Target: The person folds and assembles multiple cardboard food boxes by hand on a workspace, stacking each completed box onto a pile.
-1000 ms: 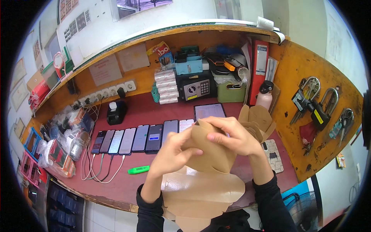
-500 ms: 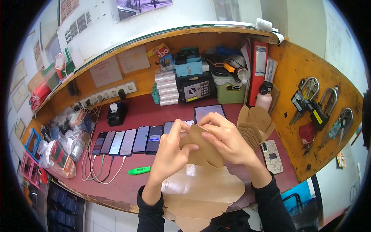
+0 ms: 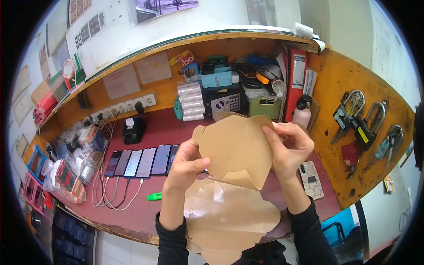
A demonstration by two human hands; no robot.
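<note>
A brown cardboard food box [image 3: 234, 148], partly folded, is held up over the desk between both hands, with a broad panel in view. My left hand [image 3: 185, 165] grips its left edge, thumb on the panel. On its upper right corner, my right hand [image 3: 289, 148] pinches the cardboard near a folded flap. Below lie flat, unfolded brown box blanks [image 3: 229, 216] with a glossy side up, reaching over the desk's front edge. The stack of brown boxes at the right is mostly hidden behind the held box and my right hand.
Several phones [image 3: 143, 163] lie in a row on the red desk [image 3: 110, 190], cables near them. A green highlighter [image 3: 154, 196] lies left of my left forearm, a patterned phone case [image 3: 312, 179] right of my right one. A small black printer [image 3: 133, 130] and a safe [image 3: 225, 104] stand behind.
The cardboard box has been turned and opened out, so a broad panel now shows. My right hand has moved right and my left hand slightly left and down.
</note>
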